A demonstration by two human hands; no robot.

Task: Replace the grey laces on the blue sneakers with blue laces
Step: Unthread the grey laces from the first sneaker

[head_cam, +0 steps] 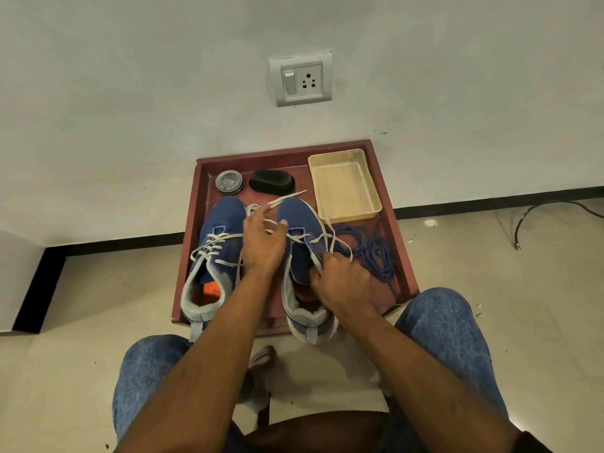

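fingers of the right hand point(343, 282) pinch flat grey lace point(330, 240) on the mesh sneaker point(302, 253); left hand point(261, 243) fingers hook it.

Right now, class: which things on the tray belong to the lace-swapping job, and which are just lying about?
Job: left sneaker; right sneaker; grey laces; blue laces.
Lying about: round tin; black brush; beige plastic tray.

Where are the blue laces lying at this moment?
In the head view, the blue laces lie in a loose pile on the red tray, at its right side, just right of the right sneaker and in front of the beige plastic container.
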